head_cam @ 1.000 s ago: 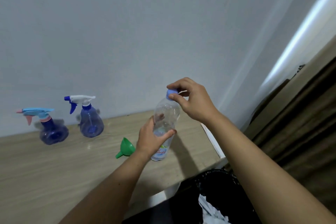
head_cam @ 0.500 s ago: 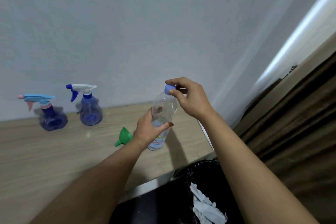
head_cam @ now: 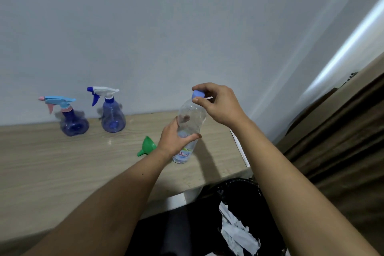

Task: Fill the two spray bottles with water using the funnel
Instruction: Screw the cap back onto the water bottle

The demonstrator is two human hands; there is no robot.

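Observation:
A clear plastic water bottle stands on the wooden table, tilted slightly right. My left hand grips its middle. My right hand pinches its blue cap between thumb and fingers. A green funnel lies on its side just left of my left hand. Two blue spray bottles stand by the wall: one with a light blue and pink trigger at the left, one with a white and blue trigger to its right.
A black bin with crumpled white paper sits below the table's front right corner. Brown curtains hang at the right. The grey wall runs behind the table.
The view has shifted a little. My right hand stays on the cap with its fingers turned slightly round it; the left hand keeps its hold on the bottle.

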